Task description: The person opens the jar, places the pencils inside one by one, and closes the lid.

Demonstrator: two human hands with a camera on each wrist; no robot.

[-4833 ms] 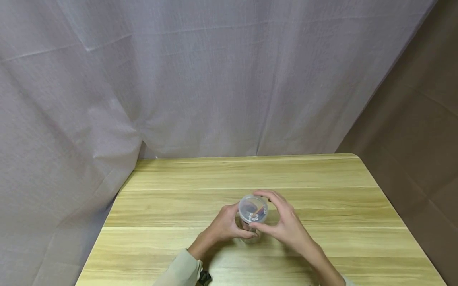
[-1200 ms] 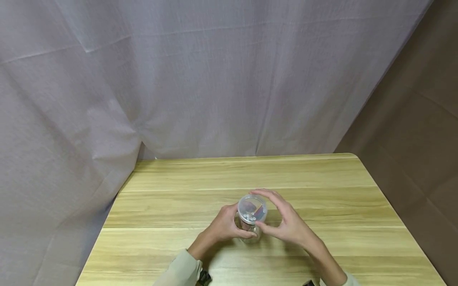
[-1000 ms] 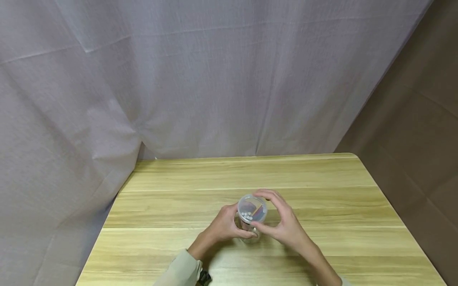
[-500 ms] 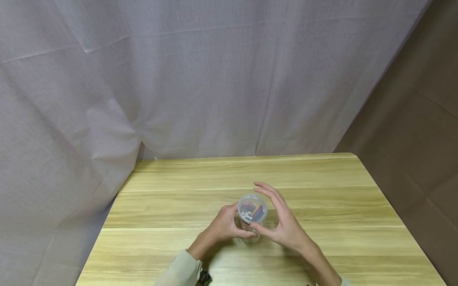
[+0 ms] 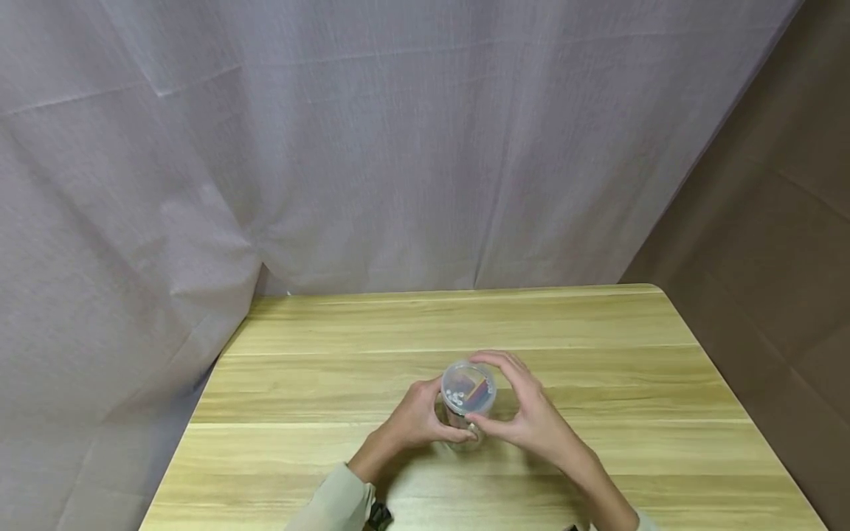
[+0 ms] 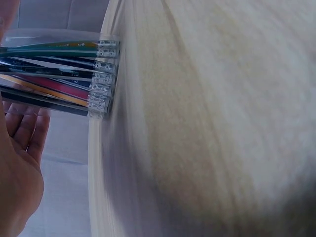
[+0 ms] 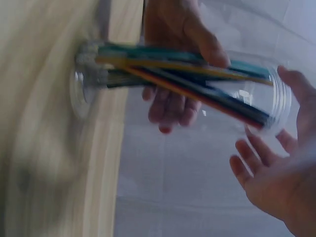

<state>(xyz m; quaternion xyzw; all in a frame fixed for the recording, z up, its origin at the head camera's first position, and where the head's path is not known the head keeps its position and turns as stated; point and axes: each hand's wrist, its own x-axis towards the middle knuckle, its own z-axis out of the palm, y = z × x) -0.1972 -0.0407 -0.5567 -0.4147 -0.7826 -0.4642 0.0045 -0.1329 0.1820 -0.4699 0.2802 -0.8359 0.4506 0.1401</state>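
Observation:
A clear, tall jar (image 5: pixel 457 420) stands upright on the table (image 5: pixel 319 391), with a round translucent lid (image 5: pixel 468 383) on top. Inside are several long thin coloured sticks (image 7: pixel 182 91), teal, orange, red and dark, resembling pens; small white rings show through the lid. My left hand (image 5: pixel 418 419) grips the jar's body from the left, its thumb across the near side. At the lid's rim my right hand (image 5: pixel 534 413) holds with its thumb on the near edge and its fingers curved round to the far edge. The left fingertips are hidden behind the jar in the head view.
Grey cloth (image 5: pixel 372 147) hangs behind the table and down its left side. A brown cloth (image 5: pixel 750 243) borders the right. The table's far edge lies well beyond the hands.
My right fingers, raised off the lid's far edge half a second ago, have come back down to its rim. The white rings under the lid have shifted left since the oldest frame. My left hand stays put.

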